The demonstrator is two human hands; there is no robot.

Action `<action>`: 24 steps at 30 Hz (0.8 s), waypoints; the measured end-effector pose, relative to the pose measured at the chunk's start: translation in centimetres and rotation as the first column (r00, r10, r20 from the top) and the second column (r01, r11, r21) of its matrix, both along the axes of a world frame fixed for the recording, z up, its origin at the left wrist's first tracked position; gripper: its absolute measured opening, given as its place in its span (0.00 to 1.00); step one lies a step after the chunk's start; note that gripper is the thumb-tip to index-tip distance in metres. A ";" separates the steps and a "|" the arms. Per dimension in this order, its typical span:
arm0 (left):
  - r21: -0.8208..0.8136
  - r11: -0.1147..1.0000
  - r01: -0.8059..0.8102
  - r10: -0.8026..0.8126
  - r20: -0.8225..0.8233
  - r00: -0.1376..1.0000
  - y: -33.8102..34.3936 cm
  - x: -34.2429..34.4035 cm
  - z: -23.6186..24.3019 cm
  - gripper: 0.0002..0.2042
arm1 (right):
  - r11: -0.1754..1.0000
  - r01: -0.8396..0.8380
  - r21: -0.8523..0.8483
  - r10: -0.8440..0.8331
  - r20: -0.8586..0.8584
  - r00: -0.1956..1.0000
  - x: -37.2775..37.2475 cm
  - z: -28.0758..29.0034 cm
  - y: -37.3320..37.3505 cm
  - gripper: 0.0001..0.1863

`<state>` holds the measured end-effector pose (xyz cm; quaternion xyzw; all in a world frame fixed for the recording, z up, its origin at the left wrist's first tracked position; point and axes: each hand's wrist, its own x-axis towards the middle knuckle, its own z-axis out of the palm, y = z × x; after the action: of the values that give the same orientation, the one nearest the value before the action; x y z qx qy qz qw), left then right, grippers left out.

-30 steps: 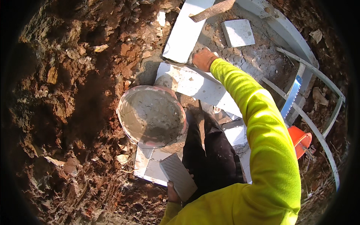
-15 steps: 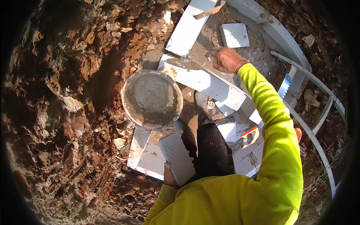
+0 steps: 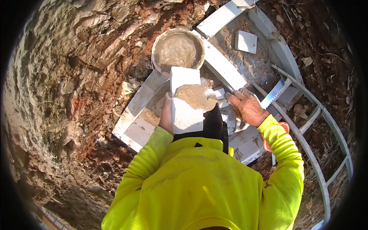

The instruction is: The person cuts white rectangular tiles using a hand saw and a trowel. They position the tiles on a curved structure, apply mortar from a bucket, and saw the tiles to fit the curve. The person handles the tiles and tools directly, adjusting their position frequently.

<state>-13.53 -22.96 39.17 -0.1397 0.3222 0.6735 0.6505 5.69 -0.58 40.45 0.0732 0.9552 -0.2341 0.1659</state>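
My left hand (image 3: 167,115) grips a pale block (image 3: 187,120) by its left edge, holding it up in front of my body. Over the block's face lies a trowel (image 3: 222,101) carrying a thick heap of wet mortar (image 3: 194,96). The fingers of my right hand (image 3: 248,107) are wrapped round the trowel's handle, to the right of the block. Most of the blade is hidden under the mortar. Just beyond the block stands a round bucket (image 3: 154,59) with more grey-brown mortar (image 3: 177,49) inside.
A low wall of pale blocks (image 3: 226,65) runs diagonally beyond my right hand. A loose square block (image 3: 245,41) lies behind it. Right of my hand are a blue-tinted saw blade (image 3: 273,92) and a curved-looking metal ladder (image 3: 309,120). Rough rocky earth (image 3: 84,84) rises on the left.
My right hand has come back from the wall, and the trowel that lay there is now in it, loaded with mortar. My left hand has raised the block from near my lap.
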 end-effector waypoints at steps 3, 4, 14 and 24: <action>0.155 0.988 -0.009 -0.015 0.155 0.988 -3.6 -0.3 0.0 0.48 | 0.993 0.046 0.108 -0.049 0.030 0.998 1.9 1.2 1.8 0.24; 0.096 0.991 -0.098 0.084 0.133 0.988 -4.5 -0.1 1.4 0.46 | 0.985 0.101 0.136 -0.118 0.120 0.986 1.2 2.6 1.9 0.23; -0.113 0.950 -0.292 0.279 -0.115 0.953 -11.9 -1.3 -3.0 0.43 | 0.985 0.171 0.008 -0.170 0.191 0.967 -16.6 -12.8 -0.6 0.17; -0.137 0.888 -0.440 0.431 -0.091 0.898 -12.7 -1.5 -6.7 0.41 | 0.859 0.295 -0.419 -0.136 0.369 0.920 -19.2 -18.6 1.0 0.20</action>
<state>-15.05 -35.64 32.44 -0.2385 0.3523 0.7790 0.4606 -13.50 0.38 21.90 0.1765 0.8152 -0.4586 0.3066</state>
